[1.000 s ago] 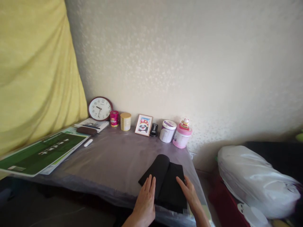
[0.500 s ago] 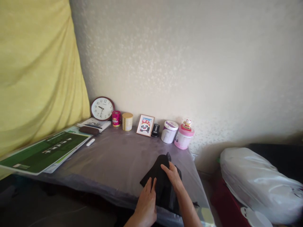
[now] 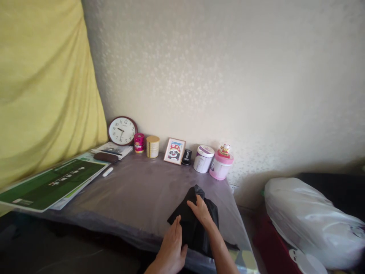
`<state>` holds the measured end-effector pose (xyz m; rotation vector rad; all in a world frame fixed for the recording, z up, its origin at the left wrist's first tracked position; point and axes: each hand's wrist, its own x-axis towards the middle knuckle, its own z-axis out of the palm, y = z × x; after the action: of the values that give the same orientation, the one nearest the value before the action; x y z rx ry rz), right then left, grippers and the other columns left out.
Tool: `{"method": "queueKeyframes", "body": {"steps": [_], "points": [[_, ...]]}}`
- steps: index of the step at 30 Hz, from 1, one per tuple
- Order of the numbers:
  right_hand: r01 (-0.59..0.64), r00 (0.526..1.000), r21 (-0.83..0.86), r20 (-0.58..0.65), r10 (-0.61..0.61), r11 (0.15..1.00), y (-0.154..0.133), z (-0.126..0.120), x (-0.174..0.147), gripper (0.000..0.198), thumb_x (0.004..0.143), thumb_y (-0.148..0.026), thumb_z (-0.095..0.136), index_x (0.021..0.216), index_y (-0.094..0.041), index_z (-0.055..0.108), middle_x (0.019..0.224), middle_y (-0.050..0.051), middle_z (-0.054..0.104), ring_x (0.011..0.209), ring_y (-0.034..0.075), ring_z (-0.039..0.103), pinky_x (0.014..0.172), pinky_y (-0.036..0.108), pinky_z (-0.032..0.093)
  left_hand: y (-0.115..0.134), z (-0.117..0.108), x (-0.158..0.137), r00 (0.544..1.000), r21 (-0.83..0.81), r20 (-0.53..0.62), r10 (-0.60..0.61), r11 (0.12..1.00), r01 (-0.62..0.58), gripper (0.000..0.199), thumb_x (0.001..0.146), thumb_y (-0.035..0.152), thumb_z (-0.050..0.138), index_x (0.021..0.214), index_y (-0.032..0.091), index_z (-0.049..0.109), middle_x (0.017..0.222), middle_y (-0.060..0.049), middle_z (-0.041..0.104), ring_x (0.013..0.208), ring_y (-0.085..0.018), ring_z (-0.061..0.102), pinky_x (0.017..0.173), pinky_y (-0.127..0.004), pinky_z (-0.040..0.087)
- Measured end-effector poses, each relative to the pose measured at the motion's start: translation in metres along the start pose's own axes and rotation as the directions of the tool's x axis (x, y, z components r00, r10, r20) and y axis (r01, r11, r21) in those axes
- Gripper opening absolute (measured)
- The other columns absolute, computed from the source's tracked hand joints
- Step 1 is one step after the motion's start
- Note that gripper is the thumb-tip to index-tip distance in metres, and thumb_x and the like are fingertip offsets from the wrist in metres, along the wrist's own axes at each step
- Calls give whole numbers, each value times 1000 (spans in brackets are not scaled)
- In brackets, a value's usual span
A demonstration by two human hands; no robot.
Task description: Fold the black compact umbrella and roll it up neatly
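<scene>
A piece of thin black fabric, loosely folded, lies at the right front corner of the table. Its exact kind is unclear; a narrow dark strip trails from its right side. My right hand grips a fold near its far end, thumb and forefinger in sight and the other fingers hidden. Against the near left side of the cloth rests my left hand, flat, with straight fingers held together and the thumb apart.
Along the wall stand a clock, a pink can, a yellow tin, a panda picture and two tubs. Green boards lie left. A stuffed white plastic bag sits right of the table.
My right hand has shifted slightly left along the black fabric, folding its far tip over. My left hand's fingers have come together, and it has moved slightly left.
</scene>
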<state>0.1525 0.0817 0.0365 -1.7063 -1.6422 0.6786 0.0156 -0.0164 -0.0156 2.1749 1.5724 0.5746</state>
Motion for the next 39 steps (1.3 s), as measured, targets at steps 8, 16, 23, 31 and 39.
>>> {"method": "queueKeyframes", "body": {"steps": [8, 16, 23, 31, 39], "points": [[63, 959, 93, 270, -86, 994, -13, -3, -7, 33, 83, -43, 44, 89, -19, 65, 74, 2, 69, 63, 15, 64, 59, 24, 45, -6, -7, -14, 935, 28, -349, 65, 998, -59, 56, 79, 29, 46, 129, 9, 31, 131, -21, 45, 122, -29, 45, 97, -46, 43], [292, 904, 34, 316, -288, 956, -22, -2, -15, 27, 84, -32, 43, 85, -24, 69, 76, 0, 72, 74, 16, 66, 68, 25, 45, 23, -25, 3, 989, 67, -101, 104, 993, -98, 59, 71, 25, 53, 128, 19, 39, 137, -11, 38, 126, -28, 38, 105, -45, 33], [462, 864, 23, 213, -456, 887, -10, -12, -34, 26, 86, -31, 46, 96, -26, 69, 90, 3, 71, 87, 18, 62, 80, 29, 46, 19, -15, 5, 1000, 23, -14, 21, 1000, -20, 60, 70, 20, 50, 129, 15, 38, 140, -13, 35, 129, -27, 32, 107, -44, 29], [574, 818, -126, 118, -563, 809, 26, -8, -5, 26, 88, -33, 46, 102, -24, 67, 112, 6, 65, 120, 23, 47, 105, 48, 24, 22, -15, 5, 997, 14, 71, 30, 999, -31, 65, 70, 14, 47, 134, 15, 32, 150, -11, 14, 136, -28, 17, 109, -45, 25], [471, 882, -174, 79, -464, 865, 36, -3, 52, 29, 87, -30, 41, 95, -23, 68, 109, 4, 66, 116, 21, 49, 104, 43, 27, 14, -5, 10, 995, -11, 96, 39, 999, -38, 75, 67, 15, 47, 138, 14, 23, 150, -9, 10, 137, -26, 13, 111, -44, 25]]}}
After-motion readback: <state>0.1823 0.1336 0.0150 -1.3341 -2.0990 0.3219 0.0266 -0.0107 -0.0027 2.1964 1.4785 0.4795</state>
